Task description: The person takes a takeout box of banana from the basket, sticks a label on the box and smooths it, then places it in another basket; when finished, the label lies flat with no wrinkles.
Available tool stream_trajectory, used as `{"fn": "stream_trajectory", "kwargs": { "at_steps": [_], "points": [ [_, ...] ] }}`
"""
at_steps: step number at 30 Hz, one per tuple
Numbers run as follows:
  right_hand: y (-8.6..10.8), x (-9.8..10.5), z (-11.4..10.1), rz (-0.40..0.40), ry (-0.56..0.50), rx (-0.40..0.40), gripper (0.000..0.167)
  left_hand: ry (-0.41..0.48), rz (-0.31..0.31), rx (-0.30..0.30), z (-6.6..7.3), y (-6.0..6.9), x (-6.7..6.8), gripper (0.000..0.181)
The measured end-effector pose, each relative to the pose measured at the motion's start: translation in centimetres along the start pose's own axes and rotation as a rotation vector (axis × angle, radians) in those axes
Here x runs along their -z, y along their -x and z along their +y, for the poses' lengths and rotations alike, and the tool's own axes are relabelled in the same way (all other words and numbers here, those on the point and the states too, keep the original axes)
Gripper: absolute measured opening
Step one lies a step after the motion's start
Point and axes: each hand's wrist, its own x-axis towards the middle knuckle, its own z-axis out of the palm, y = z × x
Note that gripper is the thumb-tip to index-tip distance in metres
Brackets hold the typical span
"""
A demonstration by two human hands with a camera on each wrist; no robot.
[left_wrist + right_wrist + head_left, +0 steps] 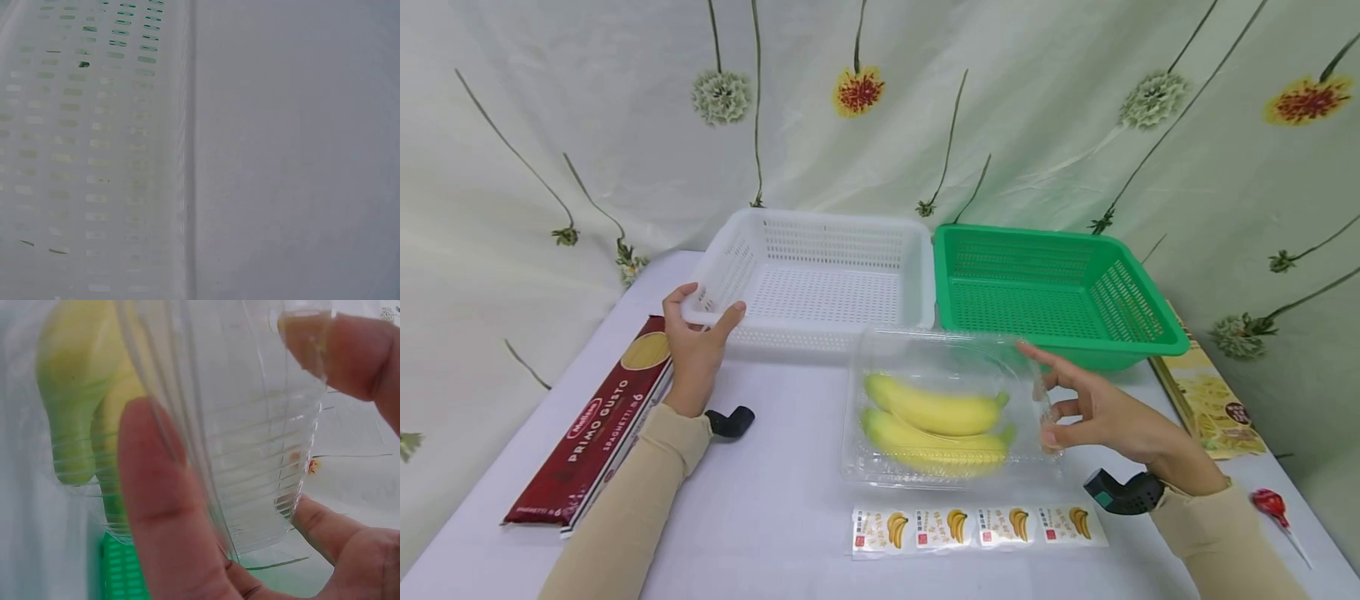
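Clear ribbed plastic box (947,357), curved bananas (932,408) inside

Close by your left hand (698,354) you have a white plastic basket (81,145), its wall pierced by rows of oblong slots, green showing through some; beyond its straight edge (190,150), a plain pale surface (297,150).

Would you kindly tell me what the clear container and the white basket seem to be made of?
The clear container looks like glossy plastic: its ribbed walls are see-through and catch highlights. The white basket is probably moulded plastic with a soft sheen, given its even colour and regular slots.
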Motion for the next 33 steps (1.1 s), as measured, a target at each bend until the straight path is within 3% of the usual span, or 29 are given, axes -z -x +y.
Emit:
{"fn": "stream_trajectory", "kwargs": {
  "at_steps": [8,17,33],
  "points": [
    [1.1,0.5,2.3,-0.006,-0.015,-0.051,0.098,-0.002,0.004,0.024,0.0,-0.1,0.1,0.078],
    [0.6,1.5,4.2,-0.020,-0.039,-0.066,0.098,-0.019,-0.003,0.042,-0.1,0.0,0.2,0.077],
    [-1.3,1.6,4.3,0.024,-0.017,-0.139,0.107,-0.027,-0.009,0.047,0.2,0.0,0.1,0.078]
  ]
}}
